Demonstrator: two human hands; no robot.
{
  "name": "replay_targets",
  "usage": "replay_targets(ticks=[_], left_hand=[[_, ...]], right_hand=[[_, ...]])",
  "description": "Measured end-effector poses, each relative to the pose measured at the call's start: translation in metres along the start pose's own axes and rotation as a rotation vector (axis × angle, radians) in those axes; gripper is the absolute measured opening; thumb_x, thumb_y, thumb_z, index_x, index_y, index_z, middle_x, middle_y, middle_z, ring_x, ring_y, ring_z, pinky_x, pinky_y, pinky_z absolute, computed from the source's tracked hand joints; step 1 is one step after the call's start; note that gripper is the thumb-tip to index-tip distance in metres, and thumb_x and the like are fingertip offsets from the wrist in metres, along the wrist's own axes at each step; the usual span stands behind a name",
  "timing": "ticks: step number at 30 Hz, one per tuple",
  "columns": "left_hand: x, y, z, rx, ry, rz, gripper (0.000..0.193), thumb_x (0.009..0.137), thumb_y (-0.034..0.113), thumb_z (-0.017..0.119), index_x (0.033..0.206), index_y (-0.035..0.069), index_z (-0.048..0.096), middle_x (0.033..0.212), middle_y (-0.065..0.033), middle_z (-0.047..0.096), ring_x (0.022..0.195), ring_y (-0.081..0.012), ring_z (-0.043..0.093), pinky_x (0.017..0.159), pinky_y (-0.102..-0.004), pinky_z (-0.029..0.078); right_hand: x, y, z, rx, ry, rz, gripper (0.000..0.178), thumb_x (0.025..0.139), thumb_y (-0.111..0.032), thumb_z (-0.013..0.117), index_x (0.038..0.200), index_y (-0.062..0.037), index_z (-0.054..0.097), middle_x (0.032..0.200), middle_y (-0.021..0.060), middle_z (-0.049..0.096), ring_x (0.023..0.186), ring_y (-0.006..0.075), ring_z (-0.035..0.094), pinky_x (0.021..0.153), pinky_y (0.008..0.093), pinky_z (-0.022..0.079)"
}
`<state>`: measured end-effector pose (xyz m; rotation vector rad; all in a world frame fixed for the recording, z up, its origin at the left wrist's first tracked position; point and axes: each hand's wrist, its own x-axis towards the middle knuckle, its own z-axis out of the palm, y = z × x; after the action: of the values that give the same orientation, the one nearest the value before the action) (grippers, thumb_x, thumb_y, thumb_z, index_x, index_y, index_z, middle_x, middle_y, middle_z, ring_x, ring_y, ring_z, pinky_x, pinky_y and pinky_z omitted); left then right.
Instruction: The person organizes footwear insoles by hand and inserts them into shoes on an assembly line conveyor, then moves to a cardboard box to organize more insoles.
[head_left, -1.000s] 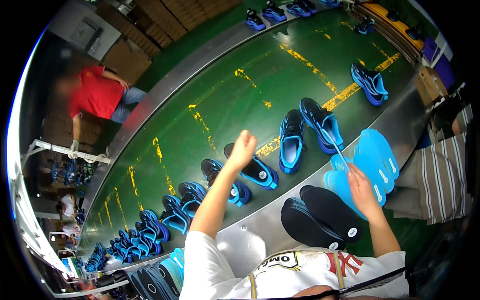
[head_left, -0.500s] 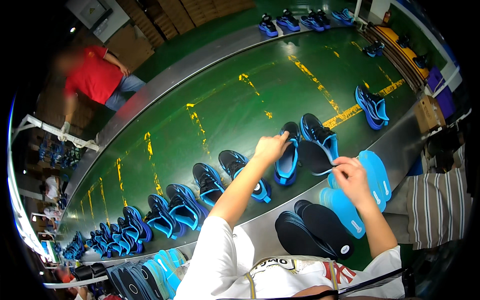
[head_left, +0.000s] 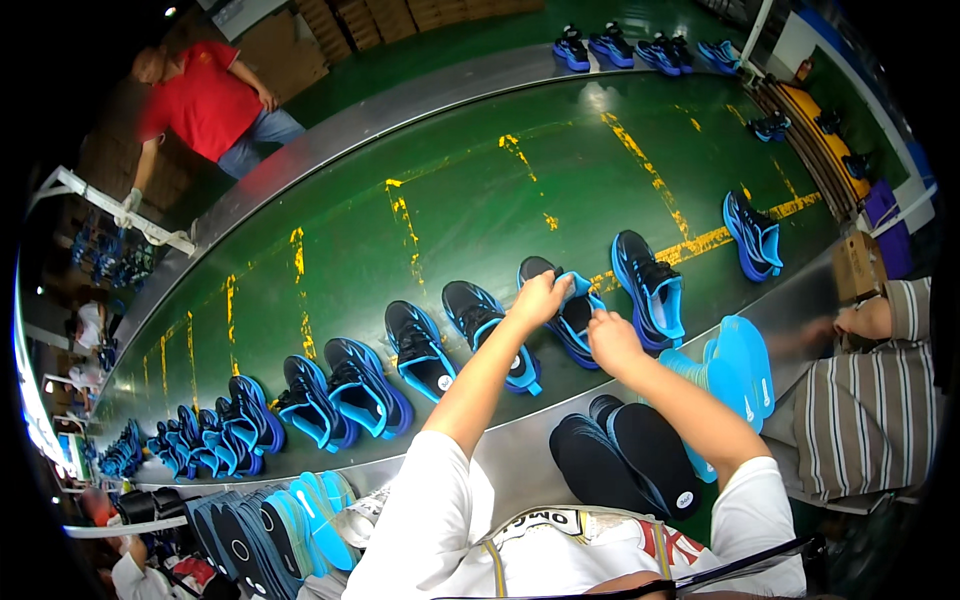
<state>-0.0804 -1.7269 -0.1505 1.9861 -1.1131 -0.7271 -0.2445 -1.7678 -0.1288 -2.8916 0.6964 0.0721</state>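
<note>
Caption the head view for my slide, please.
Left hand and right hand at one blue-and-black shoe, black insoles stacked nearby.

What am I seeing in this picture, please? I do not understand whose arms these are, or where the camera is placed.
No machine does the handling here: these are one person's bare arms. A wide fisheye camera on the head looks down, so straight edges appear curved. On the green surface with yellow lines stand many blue and black shoes. The left hand pinches one shoe at its opening; the right hand is at its heel end, but its grip is unclear. Nearer the body are black insoles and light blue insoles. Across the surface, another person wears a red shirt.
</note>
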Motion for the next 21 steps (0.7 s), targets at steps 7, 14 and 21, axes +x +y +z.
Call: replay_targets(ticks=[7,14,21], left_hand=[[-0.006,-0.008,0.005,-0.115,0.013,-0.032,0.045,0.08,0.041,0.049,0.071,-0.004,0.05,0.057,-0.0138,0.051,0.055,-0.0186,0.05,0.051,-0.0326,0.039],[-0.014,0.003,-0.008,-0.305,-0.074,-0.09,0.046,0.076,0.042,0.053,0.073,-0.003,0.054,0.056,-0.0059,0.049,0.054,-0.0108,0.044,0.048,-0.0272,0.036],[-0.014,-0.002,-0.005,-0.301,-0.035,-0.088,0.047,0.076,0.042,0.052,0.07,-0.005,0.053,0.056,-0.0166,0.053,0.056,-0.023,0.055,0.053,-0.0336,0.042]], right_hand=[[0.014,-0.008,-0.002,0.248,0.019,0.129,0.021,0.075,-0.022,0.051,0.081,-0.0027,0.055,0.09,0.0153,0.051,0.084,0.0302,0.053,0.071,0.0378,0.045],[0.031,0.003,-0.053,0.079,-0.667,0.045,0.03,0.064,-0.028,0.058,0.078,-0.0022,0.061,0.083,0.0177,0.057,0.084,0.0299,0.054,0.076,0.0343,0.044],[0.035,0.003,-0.013,-0.067,-0.4,-0.278,0.017,0.071,-0.011,0.047,0.077,-0.0018,0.06,0.09,0.015,0.051,0.087,0.027,0.05,0.075,0.0361,0.044]])
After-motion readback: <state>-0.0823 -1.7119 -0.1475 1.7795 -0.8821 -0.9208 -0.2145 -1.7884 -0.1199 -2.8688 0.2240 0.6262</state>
